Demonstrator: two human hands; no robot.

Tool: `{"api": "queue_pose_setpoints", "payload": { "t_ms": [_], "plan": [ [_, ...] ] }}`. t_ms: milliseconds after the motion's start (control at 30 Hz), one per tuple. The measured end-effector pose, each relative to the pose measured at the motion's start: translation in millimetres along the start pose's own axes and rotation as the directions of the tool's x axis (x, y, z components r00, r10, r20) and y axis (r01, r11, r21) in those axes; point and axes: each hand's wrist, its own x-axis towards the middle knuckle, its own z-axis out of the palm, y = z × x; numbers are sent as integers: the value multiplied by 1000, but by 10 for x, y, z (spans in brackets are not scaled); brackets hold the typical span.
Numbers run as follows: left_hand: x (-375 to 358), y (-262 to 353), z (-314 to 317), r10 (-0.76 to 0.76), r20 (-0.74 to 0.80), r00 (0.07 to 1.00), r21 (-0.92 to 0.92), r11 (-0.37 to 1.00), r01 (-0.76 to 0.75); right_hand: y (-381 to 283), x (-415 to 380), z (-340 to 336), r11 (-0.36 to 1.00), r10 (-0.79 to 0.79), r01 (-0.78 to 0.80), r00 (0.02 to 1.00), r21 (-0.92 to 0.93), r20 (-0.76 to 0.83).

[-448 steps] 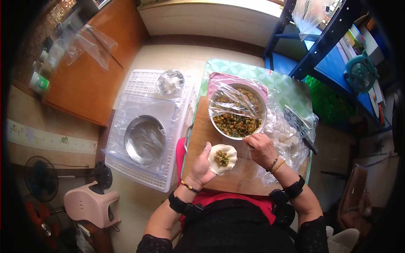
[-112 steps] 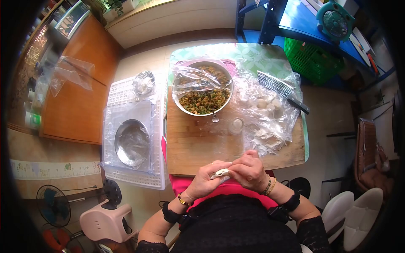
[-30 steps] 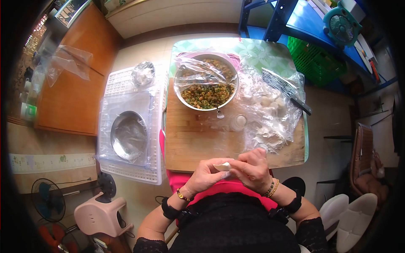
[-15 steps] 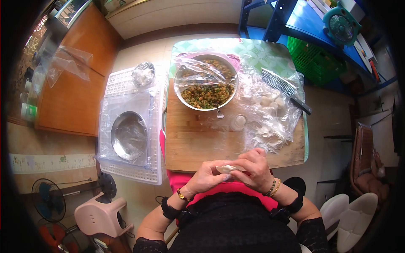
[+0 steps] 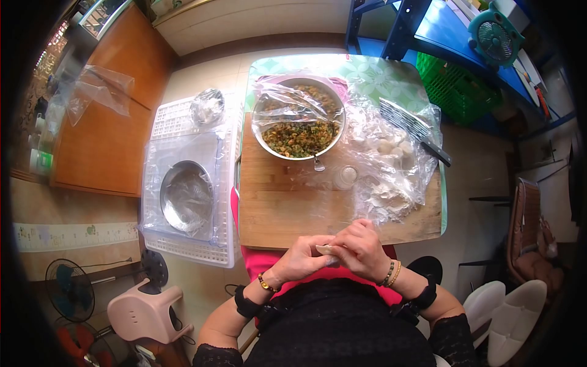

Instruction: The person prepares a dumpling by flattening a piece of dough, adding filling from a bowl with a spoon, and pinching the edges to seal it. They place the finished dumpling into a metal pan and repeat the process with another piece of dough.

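Note:
Just past the near edge of the wooden board [image 5: 287, 214], both my hands meet around a dumpling [image 5: 325, 249], a folded piece of pale dough mostly hidden by the fingers. My left hand [image 5: 302, 255] grips one side of it between thumb and fingers. From the other side my right hand [image 5: 359, 248] pinches its edge. Beyond them stands a metal bowl [image 5: 257, 136] of chopped green and brown filling [image 5: 299, 137], partly covered with plastic film. A spoon handle [image 5: 318, 164] sticks out at its near rim. A small clear round glass [image 5: 347, 176] sits on the board.
Flour [image 5: 391, 199] and dough pieces [image 5: 394, 150] lie on plastic at the right, with a black-handled knife [image 5: 435, 151] across it. To the left, a white rack [image 5: 229, 244] carries a plastic-covered steel bowl [image 5: 165, 205]. A pink stool [image 5: 140, 312] and a fan [image 5: 70, 290] stand lower left.
My hands have drawn closer together around the dumpling, and less of it shows between the fingers. The things on the table have not moved.

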Motion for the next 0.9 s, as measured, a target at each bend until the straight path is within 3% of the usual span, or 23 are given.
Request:
{"api": "queue_pose_setpoints", "payload": {
  "t_ms": [67, 200, 267, 400, 467, 600, 667, 800, 900],
  "plan": [
    [1, 59, 36, -40, -18, 999, -196, 980, 36, -18, 32, -18, 1000, 20, -20, 999, 11, -25],
    [18, 70, 57, -35, -65, 997, -160, 987, 25, -74, 95, -73, 1000, 6, -7, 999, -20, -39],
    [37, 62, 56, 5, -34, 999, -38, 999, -6, -61, 118, -61, 999, -22, 22, 1000, -26, -3],
    [52, 11, 41, -33, -29, 999, -109, 994, 30, -43, 112, 45, 998, -46, 48, 998, -36, 54],
    [53, 7, 16, -12, -17, 1000, 7, 1000, 12, -12, 109, 75, 999, -45, 45, 998, -6, 48],
    [42, -25, 26, -34, -57, 998, -29, 999, 33, -62, 162, 41, 1000, -14, 14, 1000, 5, -16],
    [58, -64, 24, 21, -78, 997, 87, 996, -14, -29, 144, 52, 1000, -20, 20, 999, 0, 35],
    [77, -63, 20, 84, -71, 994, 99, 992, -77, 47, 123, 95, 999, -37, 32, 985, 32, 169],
    [24, 52, -17, 8, -33, 999, -49, 999, -10, -44, 203, -9, 996, -4, -7, 993, 93, 122]
  ]
}}
